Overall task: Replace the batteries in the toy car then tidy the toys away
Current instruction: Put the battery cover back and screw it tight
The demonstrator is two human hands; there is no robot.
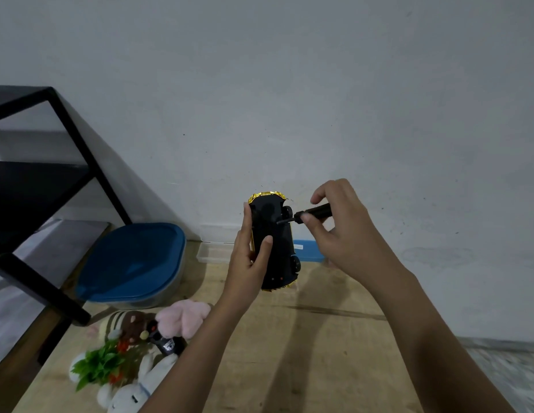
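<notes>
Gripping the toy car underside-up in the air above the wooden floor, the left hand curls thumb and fingers round its body. The right hand pinches a black screwdriver, whose tip touches the chassis. Plush toys lie near the floor's left edge, beside a blue-lidded box.

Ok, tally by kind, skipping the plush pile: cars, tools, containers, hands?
toy car: 1
screwdriver: 1
blue-lidded tub: 1
small clear box: 1
hands: 2, left hand and right hand
Total: 6
</notes>
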